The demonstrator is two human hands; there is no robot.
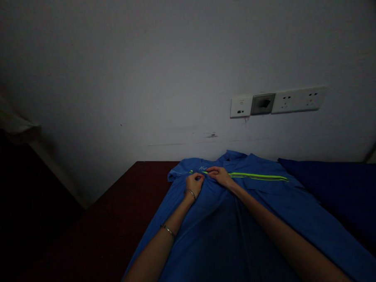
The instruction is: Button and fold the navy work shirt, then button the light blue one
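The blue work jacket point(268, 200) lies at lower centre of the frame, collar near the wall point(160, 84). At its chest — just below the white lettering — the left hand point(195, 183) and right hand point(219, 176) meet, each with thumb and fingertips drawn together on the cloth; whether they pinch it, I cannot tell. Dark red tabletop point(116, 202) shows lower left.

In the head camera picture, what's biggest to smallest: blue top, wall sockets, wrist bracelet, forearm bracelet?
1. Blue top
2. Wall sockets
3. Wrist bracelet and forearm bracelet: too alike to rank
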